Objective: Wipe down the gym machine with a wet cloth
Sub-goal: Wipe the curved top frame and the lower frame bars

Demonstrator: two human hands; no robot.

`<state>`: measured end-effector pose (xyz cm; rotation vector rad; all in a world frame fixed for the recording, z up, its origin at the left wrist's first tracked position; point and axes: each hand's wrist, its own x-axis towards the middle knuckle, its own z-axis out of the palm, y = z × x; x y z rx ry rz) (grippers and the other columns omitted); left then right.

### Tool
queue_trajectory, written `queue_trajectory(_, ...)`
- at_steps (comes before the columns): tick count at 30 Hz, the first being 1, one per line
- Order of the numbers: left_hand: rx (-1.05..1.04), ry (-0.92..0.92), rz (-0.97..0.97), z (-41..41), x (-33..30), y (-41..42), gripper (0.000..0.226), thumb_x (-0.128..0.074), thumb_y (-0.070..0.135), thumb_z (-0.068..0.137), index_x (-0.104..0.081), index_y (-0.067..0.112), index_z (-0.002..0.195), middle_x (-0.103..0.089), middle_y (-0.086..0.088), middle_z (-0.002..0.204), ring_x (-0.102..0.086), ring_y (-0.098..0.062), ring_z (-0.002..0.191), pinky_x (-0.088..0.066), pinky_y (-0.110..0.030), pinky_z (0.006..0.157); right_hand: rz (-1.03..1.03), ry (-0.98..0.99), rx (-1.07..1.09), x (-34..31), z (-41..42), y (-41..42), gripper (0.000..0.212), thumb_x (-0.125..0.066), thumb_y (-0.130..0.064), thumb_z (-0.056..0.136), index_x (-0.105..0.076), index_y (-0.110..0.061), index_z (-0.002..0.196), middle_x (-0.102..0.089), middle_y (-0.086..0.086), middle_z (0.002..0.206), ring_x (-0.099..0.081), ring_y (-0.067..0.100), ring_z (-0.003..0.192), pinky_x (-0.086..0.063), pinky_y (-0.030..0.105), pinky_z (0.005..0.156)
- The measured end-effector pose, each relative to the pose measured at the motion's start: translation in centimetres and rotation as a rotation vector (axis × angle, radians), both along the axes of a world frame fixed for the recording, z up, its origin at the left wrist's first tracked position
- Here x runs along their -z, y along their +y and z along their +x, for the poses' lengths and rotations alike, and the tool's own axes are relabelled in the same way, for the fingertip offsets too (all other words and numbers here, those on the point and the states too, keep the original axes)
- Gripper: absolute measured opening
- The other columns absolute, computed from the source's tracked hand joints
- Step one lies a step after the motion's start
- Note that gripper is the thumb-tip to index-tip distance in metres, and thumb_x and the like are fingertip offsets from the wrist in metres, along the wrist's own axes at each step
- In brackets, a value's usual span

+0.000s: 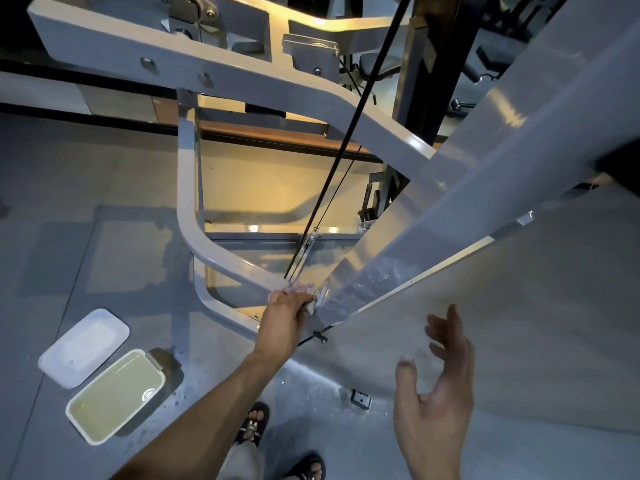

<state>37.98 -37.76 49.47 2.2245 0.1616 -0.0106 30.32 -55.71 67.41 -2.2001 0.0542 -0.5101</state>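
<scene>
The left hand (pixel 285 311) grips the wet cloth (pixel 298 288) against the gym machine (pixel 450 209). The right hand (pixel 438 386) hangs spread, holding nothing. Left of the left forearm lie a water-filled container (pixel 116 394) and its lid (pixel 83 346). No writing is readable.

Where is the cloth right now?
In the head view, the cloth is bunched in the left hand, pressed against the grey machine frame near the centre, beside the cable's lower end.

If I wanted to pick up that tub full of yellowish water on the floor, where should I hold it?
Probably by the two long sides of the tub, under the rim, one hand on each, coming from above. It lies flat, open and nearly brimful, so a one-sided grip would likely tip it and spill. Its lid lies beside it.
</scene>
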Motion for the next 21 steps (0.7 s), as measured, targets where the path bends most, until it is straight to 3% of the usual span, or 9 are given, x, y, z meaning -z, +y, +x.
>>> queue_trajectory(3,0.03,-0.005,0.07,-0.9,0.8,-0.5,0.038,-0.059,0.004,0.096,-0.071,0.03,0.121,-0.07,0.003,0.11,-0.06,-0.011,0.095,-0.048,-0.016,0.085,0.011,0.016,-0.004,0.0,-0.1,0.1,0.08,-0.052,-0.021,0.083,-0.03,-0.027,0.159,-0.052,-0.015,0.133,-0.055,0.013,0.121,-0.042,0.021,0.105)
queue_trajectory(7,0.022,0.033,0.026,-1.2,0.9,0.3,0.032,-0.065,0.002,0.093,-0.075,0.022,0.115,-0.073,0.002,0.104,-0.063,-0.014,0.093,-0.055,-0.027,0.091,-0.005,0.069,-0.032,0.6,-0.2,0.8,0.077,-0.05,-0.025,0.084,-0.03,-0.023,0.159,-0.052,-0.011,0.131,-0.053,0.013,0.123,-0.037,0.012,0.103)
queue_trajectory(10,0.292,0.235,-0.089,-5.1,1.7,0.4,0.02,-0.07,0.003,0.093,-0.072,0.02,0.102,-0.073,0.002,0.092,-0.069,-0.006,0.076,-0.061,-0.035,0.075,-0.056,0.162,-0.065,1.6,-0.3,1.6,0.079,-0.054,-0.013,0.083,-0.032,-0.026,0.157,-0.052,-0.008,0.133,-0.052,0.012,0.125,-0.036,0.01,0.102)
queue_trajectory(12,0.162,0.338,-0.206,-8.5,2.8,-0.1,0.027,-0.068,-0.004,0.092,-0.072,0.022,0.096,-0.073,-0.001,0.086,-0.067,-0.009,0.068,-0.054,-0.034,0.065,-0.048,0.242,-0.08,2.1,-0.5,2.1,0.081,-0.054,-0.013,0.083,-0.03,-0.037,0.157,-0.05,-0.012,0.139,-0.05,0.01,0.13,-0.039,0.02,0.105)
queue_trajectory(15,-0.108,0.371,-0.245,-8.9,3.9,-0.2,0.032,-0.061,-0.002,0.093,-0.074,0.027,0.103,-0.071,0.008,0.091,-0.064,-0.01,0.083,-0.046,-0.019,0.076,-0.024,0.288,-0.044,3.1,-0.7,1.8,0.079,-0.056,-0.009,0.086,-0.034,-0.044,0.153,-0.05,-0.017,0.138,-0.05,0.008,0.13,-0.045,0.034,0.103)
queue_trajectory(18,-0.281,0.271,-0.397,-6.0,2.3,0.2,0.027,-0.064,-0.001,0.093,-0.073,0.023,0.101,-0.074,0.006,0.097,-0.069,-0.012,0.091,-0.045,-0.006,0.073,-0.013,0.325,0.003,3.5,-0.9,1.0,0.079,-0.06,-0.002,0.089,-0.036,-0.045,0.15,-0.052,-0.015,0.136,-0.052,0.007,0.127,-0.05,0.042,0.101)
queue_trajectory(21,-0.372,0.15,-0.51,-2.7,-0.1,0.1,0.018,-0.066,0.005,0.096,-0.072,0.021,0.104,-0.072,0.01,0.1,-0.066,-0.002,0.094,-0.047,-0.006,0.075,-0.011,0.345,0.021,3.8,-1.1,0.8,0.082,-0.062,0.007,0.087,-0.038,-0.036,0.153,-0.053,-0.015,0.134,-0.054,0.007,0.124,-0.051,0.042,0.098)
